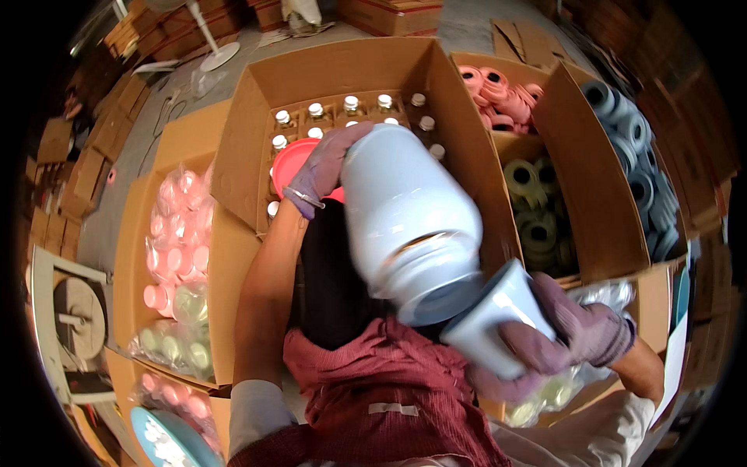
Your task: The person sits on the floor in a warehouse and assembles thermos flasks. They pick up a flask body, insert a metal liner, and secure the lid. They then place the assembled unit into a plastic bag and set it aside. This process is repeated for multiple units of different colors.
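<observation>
A large glossy pale blue vase-shaped vessel point(412, 210) lies tilted across my lap, its open neck pointing down and to the right. My left hand point(331, 159), in a purple-grey glove, grips its far, closed end. In my gloved right hand point(568, 327) is a pale blue flared cup-shaped piece point(498, 323), fingers wrapped round it. This piece is right beside the vessel's mouth; whether they touch I cannot tell. Beneath my left wrist shows a round red object point(292, 167), mostly hidden.
Ahead, a carton point(257, 101) holds several white-capped bottles point(351, 103) among dividers. Cartons at right hold pink point(498, 89), green point(537, 233) and blue-grey ring-like parts point(642, 187). At left, bagged pink parts point(179, 233) fill a carton, with a teal bowl point(144, 428) of white pieces nearby.
</observation>
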The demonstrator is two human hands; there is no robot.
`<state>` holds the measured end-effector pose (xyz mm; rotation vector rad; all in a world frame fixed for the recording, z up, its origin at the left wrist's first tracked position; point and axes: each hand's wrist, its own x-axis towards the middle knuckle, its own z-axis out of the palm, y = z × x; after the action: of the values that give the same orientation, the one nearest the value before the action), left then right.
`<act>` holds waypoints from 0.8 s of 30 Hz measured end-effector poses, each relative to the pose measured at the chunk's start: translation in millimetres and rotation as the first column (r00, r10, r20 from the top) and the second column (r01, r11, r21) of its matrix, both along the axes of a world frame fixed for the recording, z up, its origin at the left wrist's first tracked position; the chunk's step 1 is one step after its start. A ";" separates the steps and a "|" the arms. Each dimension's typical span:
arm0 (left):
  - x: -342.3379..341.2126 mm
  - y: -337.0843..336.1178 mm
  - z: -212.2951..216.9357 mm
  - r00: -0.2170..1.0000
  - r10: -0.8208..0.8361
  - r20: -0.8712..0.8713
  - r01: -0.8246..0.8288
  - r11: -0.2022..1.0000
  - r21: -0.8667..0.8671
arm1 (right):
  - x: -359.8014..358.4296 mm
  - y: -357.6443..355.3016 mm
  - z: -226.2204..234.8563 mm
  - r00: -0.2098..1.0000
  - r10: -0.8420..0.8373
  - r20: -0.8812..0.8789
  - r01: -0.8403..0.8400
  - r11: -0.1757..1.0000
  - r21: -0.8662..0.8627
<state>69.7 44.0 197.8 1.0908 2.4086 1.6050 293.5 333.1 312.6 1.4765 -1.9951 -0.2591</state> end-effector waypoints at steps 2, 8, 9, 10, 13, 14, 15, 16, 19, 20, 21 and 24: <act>-10.6 -32.6 -7.7 0.996 0.062 -0.071 -0.078 0.965 -0.252 | -22.8 9.7 -15.8 0.827 0.126 0.548 0.225 0.818 -0.530; 74.3 -26.6 -26.4 0.861 -0.362 -0.358 0.397 0.917 0.028 | -227.1 -59.3 -105.1 0.608 -0.024 0.793 0.611 0.652 -0.449; 79.4 -31.0 -40.1 0.887 -0.434 -0.157 0.450 0.889 0.087 | -255.9 -85.8 -145.6 0.548 -0.051 0.835 0.634 0.676 -0.375; 80.8 -36.3 -54.0 0.866 -0.497 0.052 0.484 0.860 0.160 | -279.3 -116.2 -182.3 0.467 -0.054 0.883 0.663 0.683 -0.308; 69.2 -47.5 -53.5 0.953 -0.303 -0.002 0.293 0.920 0.262 | -328.2 -176.1 -265.4 0.232 -0.079 0.969 0.686 0.720 -0.106; 64.5 -49.4 -45.5 0.940 -0.341 -0.028 0.338 0.917 0.212 | -332.4 -178.0 -278.2 0.235 -0.047 0.971 0.669 0.732 -0.126; 65.3 -50.9 -34.4 0.952 -0.301 -0.061 0.306 0.938 0.161 | -340.3 -170.3 -283.9 0.332 -0.028 0.943 0.665 0.715 -0.213; 64.4 -50.2 -27.5 0.958 -0.270 -0.094 0.280 0.953 0.114 | -349.8 -147.4 -286.5 0.425 -0.018 0.905 0.658 0.692 -0.296; 50.3 -69.5 -18.8 0.940 -0.330 -0.091 0.340 0.929 0.146 | -380.2 -45.0 -305.0 0.343 -0.538 0.770 0.912 0.388 -0.135; 43.0 -68.6 -9.6 0.926 -0.356 -0.124 0.372 0.915 0.154 | -390.7 -7.9 -333.8 0.191 -0.545 0.816 0.956 0.291 -0.029; 35.1 -71.4 -4.9 0.921 -0.361 -0.147 0.382 0.911 0.157 | -391.5 0.3 -348.7 0.107 -0.581 0.807 0.945 0.312 0.099; 27.9 -53.4 -20.0 0.873 -0.455 -0.178 0.488 0.823 0.290 | -392.2 51.4 -415.0 0.081 -0.674 0.734 0.952 0.271 0.143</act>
<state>97.6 -9.5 177.8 1.6979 1.7329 1.8215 -98.8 384.6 -102.4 -0.1916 -3.1175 0.3042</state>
